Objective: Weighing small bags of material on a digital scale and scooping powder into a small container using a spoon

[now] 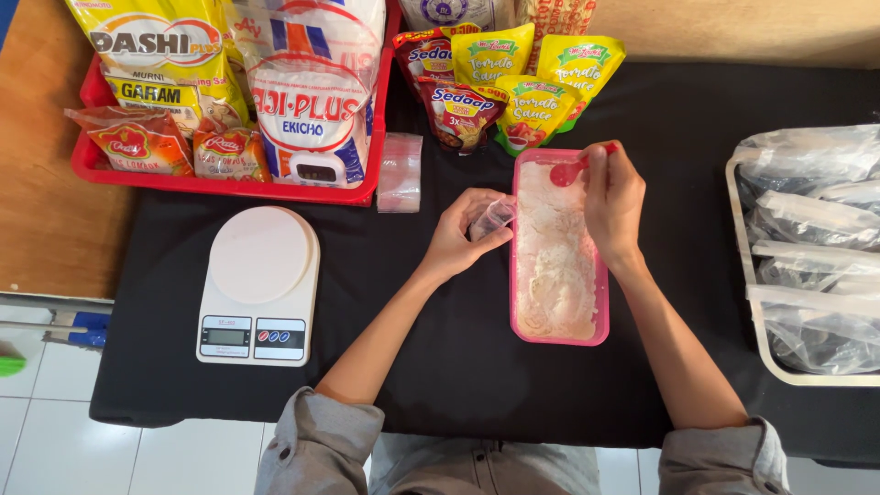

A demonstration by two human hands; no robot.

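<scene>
The left hand (461,236) pinches a small clear plastic bag (492,218) at the left rim of the pink tray (602,302), which lies at the table's centre. The right hand (612,200) is closed on a pink spoon (568,171) over the tray's 12 o'clock end. The bag looks thin, limp and slippery — best held at its mouth. The white powder (555,266) seems light and spills easily. A white scale (259,284) sits at 9 o'clock.

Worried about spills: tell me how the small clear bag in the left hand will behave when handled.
The small clear bag looks like thin, crumpled film, so it is probably floppy and very light. The left hand pinches it beside the pink container, so its mouth likely sags shut unless held open. Glossy plastic may feel slippery.
</scene>
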